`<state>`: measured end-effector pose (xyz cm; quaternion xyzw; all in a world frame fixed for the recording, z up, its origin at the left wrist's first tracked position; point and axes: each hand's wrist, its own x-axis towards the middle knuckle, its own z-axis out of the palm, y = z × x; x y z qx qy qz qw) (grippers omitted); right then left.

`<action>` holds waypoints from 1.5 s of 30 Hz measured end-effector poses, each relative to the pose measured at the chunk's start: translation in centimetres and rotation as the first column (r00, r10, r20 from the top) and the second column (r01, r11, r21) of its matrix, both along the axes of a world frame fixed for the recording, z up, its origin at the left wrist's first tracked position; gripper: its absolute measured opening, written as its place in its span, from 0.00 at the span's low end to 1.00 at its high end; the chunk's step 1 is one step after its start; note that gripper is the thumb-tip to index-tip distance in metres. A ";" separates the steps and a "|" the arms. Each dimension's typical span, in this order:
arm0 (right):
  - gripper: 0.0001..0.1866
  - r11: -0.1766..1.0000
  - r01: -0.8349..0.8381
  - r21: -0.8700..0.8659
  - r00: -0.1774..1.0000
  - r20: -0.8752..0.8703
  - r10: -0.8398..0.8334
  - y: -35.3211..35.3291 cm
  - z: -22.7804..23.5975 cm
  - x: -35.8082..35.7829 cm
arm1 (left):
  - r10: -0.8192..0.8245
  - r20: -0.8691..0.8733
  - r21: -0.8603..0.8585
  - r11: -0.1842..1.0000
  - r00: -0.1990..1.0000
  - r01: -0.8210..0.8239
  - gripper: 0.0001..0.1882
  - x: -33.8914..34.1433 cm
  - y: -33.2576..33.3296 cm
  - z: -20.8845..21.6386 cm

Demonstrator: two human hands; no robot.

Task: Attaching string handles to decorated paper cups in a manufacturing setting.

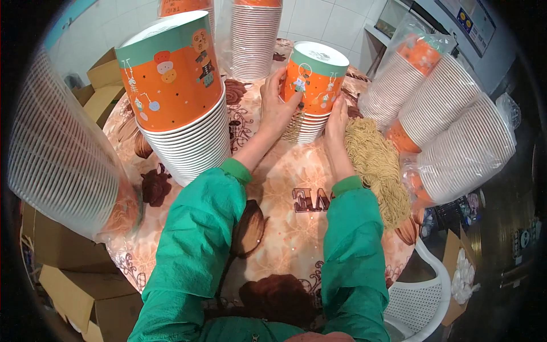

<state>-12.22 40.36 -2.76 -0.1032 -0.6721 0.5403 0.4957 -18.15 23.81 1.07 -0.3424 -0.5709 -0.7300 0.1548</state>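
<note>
Both hands clasp the sides of a short stack of upturned paper buckets point(312, 94), orange with a teal band, cartoon figures and a white base on top. My left hand point(276, 107) presses its left side, with fingers curved around it. Against the right side lies my right hand point(337, 124), its fingers partly hidden. A little tan cord point(293, 126) shows between my left hand and the lower rims. Right beside my right hand, a bundle of tan cord point(373, 171) lies on the table. A taller stack of matching buckets point(176, 91) stands to the left, untouched.
Plastic-wrapped bucket stacks lie at the right point(464, 151) and stand at the far left point(68, 148) and back point(253, 40). The round table has a flowered cloth point(285, 245). Cardboard boxes point(85, 290) sit below left; a white chair point(419, 296) is at the lower right.
</note>
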 end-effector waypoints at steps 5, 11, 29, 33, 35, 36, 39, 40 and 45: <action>0.33 0.999 0.036 0.035 0.999 0.026 -0.037 0.5 -0.3 -0.1 | 0.010 -0.032 0.000 1.000 0.999 -0.010 0.37 -0.1 0.3 -0.2; 0.32 1.000 0.018 0.010 1.000 0.017 -0.018 0.4 -0.4 -0.1 | 0.021 -0.050 -0.007 1.000 0.999 -0.021 0.37 -0.2 0.4 -0.5; 0.36 0.998 0.063 -0.030 0.996 0.061 -0.062 -0.2 -1.5 -0.4 | 0.146 0.102 -0.186 0.974 0.984 -0.125 0.39 -0.6 -0.8 -4.5; 0.35 0.979 0.204 -0.016 0.975 0.095 -0.201 -0.2 -3.1 1.0 | 0.061 0.347 -0.127 0.992 0.936 -0.018 0.42 1.6 -2.2 -5.0; 0.33 0.982 0.175 -0.066 0.976 0.144 -0.164 0.3 -4.0 2.6 | -0.122 0.511 0.066 0.992 0.851 0.103 0.38 3.2 -3.1 -5.7; 0.31 0.981 0.156 -0.118 0.973 0.190 -0.132 0.6 -4.5 4.1 | -0.131 0.517 0.068 0.991 0.846 0.112 0.38 4.8 -4.0 -4.8; 0.26 0.991 0.059 -0.121 0.988 0.147 -0.041 -3.3 -3.1 6.7 | -0.210 0.451 -0.056 0.963 0.867 0.263 0.26 7.9 -8.7 -2.6; 0.24 0.988 -0.041 -0.151 0.982 0.176 0.068 -4.0 -2.8 7.8 | -0.211 0.455 -0.055 0.963 0.865 0.264 0.26 9.0 -9.7 -1.6; 0.09 0.928 -0.273 -0.253 0.837 0.413 0.359 -9.1 -3.0 11.3 | -0.167 -0.260 -0.266 0.959 0.951 0.096 0.14 12.7 -18.1 7.1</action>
